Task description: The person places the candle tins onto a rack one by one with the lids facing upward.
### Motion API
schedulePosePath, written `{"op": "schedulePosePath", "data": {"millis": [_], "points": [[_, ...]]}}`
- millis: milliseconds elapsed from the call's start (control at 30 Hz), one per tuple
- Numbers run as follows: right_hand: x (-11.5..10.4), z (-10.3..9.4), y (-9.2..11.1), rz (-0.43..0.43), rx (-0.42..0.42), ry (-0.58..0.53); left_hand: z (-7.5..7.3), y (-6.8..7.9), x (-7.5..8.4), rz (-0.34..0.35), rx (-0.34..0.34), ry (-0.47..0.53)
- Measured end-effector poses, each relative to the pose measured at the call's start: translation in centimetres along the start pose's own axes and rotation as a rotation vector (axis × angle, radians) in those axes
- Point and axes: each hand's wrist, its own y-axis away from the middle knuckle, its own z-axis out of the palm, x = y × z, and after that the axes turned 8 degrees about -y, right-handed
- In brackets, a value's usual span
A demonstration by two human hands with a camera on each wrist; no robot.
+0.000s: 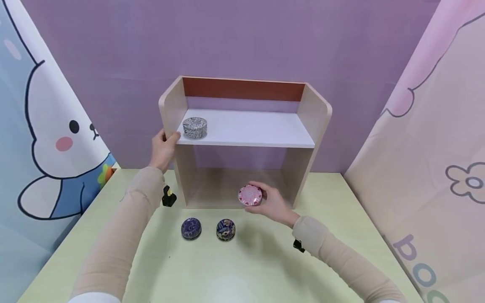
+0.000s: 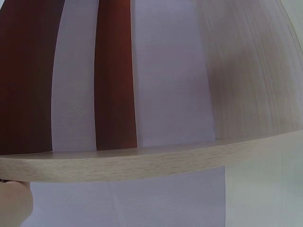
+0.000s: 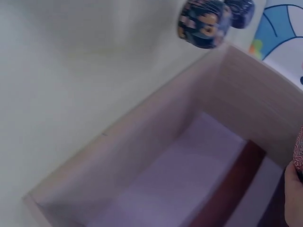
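A small two-tier wooden shelf [image 1: 321, 110] stands on the table. My left hand [image 1: 163, 149] grips its left side panel at the height of the white middle board; the left wrist view shows only part of that hand [image 2: 14, 203] at the panel's edge. My right hand [image 1: 274, 206] pinches a round pink patterned tin [image 1: 250, 195] between thumb and fingers, in front of the lower compartment. In the right wrist view the tin [image 3: 298, 152] shows only partly at the right border. A black-and-white patterned tin [image 1: 195, 128] sits at the left end of the middle board.
Two more round tins lie on the pale table [image 1: 212, 273] before the shelf: a purple one [image 1: 191, 228] and a dark blue one with coloured figures [image 1: 225, 229]. A purple backdrop [image 1: 242, 38] hangs behind, with printed cloths [image 1: 68, 126] along the sides.
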Motion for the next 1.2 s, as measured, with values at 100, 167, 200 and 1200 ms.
{"op": "schedulePosePath", "data": {"millis": [100, 167, 200, 1200], "points": [[-0.9, -0.2, -0.2, -0.007, -0.009, -0.006, 0.0, 0.0, 0.0, 0.008, -0.001, -0.004], [-1.4, -0.4, -0.4, -0.009, -0.016, -0.008, 0.0, 0.1, -0.1, 0.013, 0.001, -0.009], [-1.7, -0.5, -0.4, -0.011, -0.018, -0.010, 0.0, 0.1, -0.1, 0.014, 0.001, -0.009], [-8.8, -2.3, -4.6, -0.047, 0.008, -0.055, 0.0, 0.0, -0.1, 0.004, 0.000, -0.005]]}}
